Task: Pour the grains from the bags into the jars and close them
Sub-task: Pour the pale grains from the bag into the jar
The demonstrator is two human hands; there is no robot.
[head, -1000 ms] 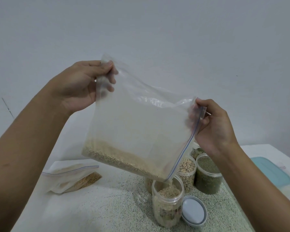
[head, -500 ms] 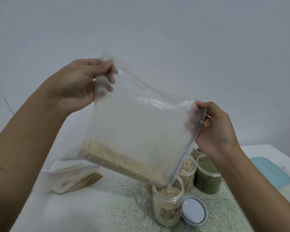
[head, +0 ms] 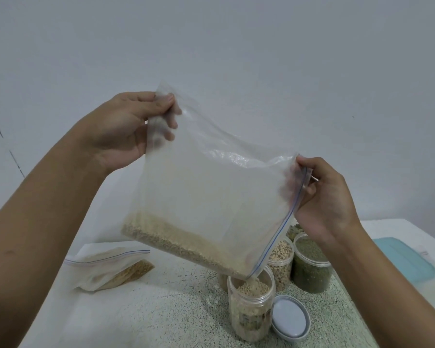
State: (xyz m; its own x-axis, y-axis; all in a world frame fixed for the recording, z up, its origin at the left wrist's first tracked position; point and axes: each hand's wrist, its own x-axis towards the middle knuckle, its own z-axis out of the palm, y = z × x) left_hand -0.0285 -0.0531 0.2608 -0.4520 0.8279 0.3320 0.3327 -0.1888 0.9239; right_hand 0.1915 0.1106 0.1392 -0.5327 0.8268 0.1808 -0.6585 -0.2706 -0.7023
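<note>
A clear zip bag point(head: 211, 192) hangs tilted in the air, with tan grains point(head: 176, 244) gathered along its lower edge. My left hand point(head: 121, 131) pinches its upper left corner. My right hand point(head: 324, 197) pinches the zip edge at the right. Grains stream from the bag's low corner into an open clear jar point(head: 251, 310), which is nearly full. The jar's grey lid point(head: 289, 317) lies flat on the table just right of it.
Two more jars stand behind: one with pale beans point(head: 280, 262), one with green grains point(head: 312, 267). A second zip bag point(head: 106, 270) with grains lies at the left on the speckled table point(head: 161, 312). A teal lid point(head: 404, 259) sits at the right.
The bag has been tipped a little lower at its right corner and its grains slid toward the jar. The grain level in the jar has risen slightly.
</note>
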